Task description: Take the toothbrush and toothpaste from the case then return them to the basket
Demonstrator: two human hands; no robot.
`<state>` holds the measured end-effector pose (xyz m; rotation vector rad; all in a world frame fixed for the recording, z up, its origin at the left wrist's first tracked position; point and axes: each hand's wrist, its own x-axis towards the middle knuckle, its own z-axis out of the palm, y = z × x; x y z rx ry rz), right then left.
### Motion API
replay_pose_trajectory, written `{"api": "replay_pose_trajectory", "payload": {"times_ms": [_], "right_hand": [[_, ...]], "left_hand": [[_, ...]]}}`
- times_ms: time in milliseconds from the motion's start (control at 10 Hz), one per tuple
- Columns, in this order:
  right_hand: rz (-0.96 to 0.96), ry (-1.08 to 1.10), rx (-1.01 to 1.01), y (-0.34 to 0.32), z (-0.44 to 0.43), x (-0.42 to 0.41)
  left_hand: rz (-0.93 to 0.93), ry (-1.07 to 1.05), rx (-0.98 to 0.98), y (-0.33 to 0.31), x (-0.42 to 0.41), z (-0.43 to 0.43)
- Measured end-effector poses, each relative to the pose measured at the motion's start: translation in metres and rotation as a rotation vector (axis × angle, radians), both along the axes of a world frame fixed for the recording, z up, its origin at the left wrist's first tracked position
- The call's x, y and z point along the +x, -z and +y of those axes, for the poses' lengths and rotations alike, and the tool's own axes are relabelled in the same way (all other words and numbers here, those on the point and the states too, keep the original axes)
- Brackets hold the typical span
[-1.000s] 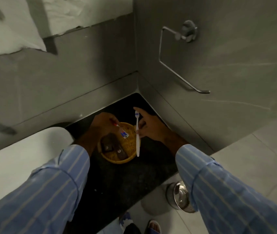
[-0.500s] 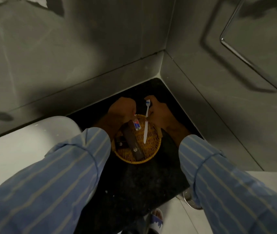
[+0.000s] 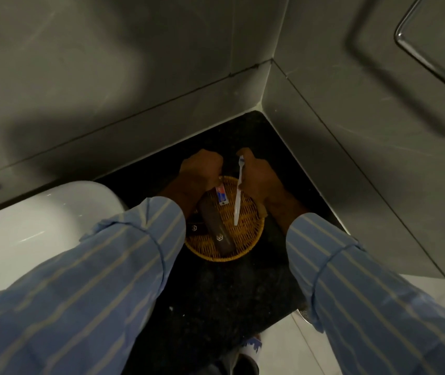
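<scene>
A round woven basket (image 3: 253, 239) stands on the black counter in the corner. My left hand (image 3: 201, 171) grips a small red, white and blue toothpaste tube (image 3: 221, 196) over the basket's far rim. My right hand (image 3: 259, 177) holds a white toothbrush (image 3: 239, 201), head up, its handle end reaching down to the basket's weave. A dark brown case (image 3: 216, 228) lies in the basket, and a second dark piece (image 3: 195, 228) sits beside it under my left sleeve.
A white basin (image 3: 26, 234) lies left of the basket. Grey tiled walls meet in the corner behind it. A metal rail (image 3: 432, 60) hangs on the right wall. A metal bin (image 3: 304, 313) and a foot show on the floor below.
The view has tilted down and closer. Both hands have lowered the toothpaste and the toothbrush toward the basket.
</scene>
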<state>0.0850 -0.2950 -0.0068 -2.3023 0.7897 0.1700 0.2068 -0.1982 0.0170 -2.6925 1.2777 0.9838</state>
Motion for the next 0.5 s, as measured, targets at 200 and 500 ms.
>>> {"api": "replay_pose_trajectory", "payload": {"times_ms": [200, 500], "right_hand": [[0.036, 0.016, -0.015, 0.006, -0.001, -0.004], [-0.062, -0.001, 0.048, -0.025, 0.002, -0.026]], "left_hand": [[-0.02, -0.007, -0.019, 0.006, -0.002, 0.005], [-0.115, -0.055, -0.173, -0.012, -0.019, 0.033]]}}
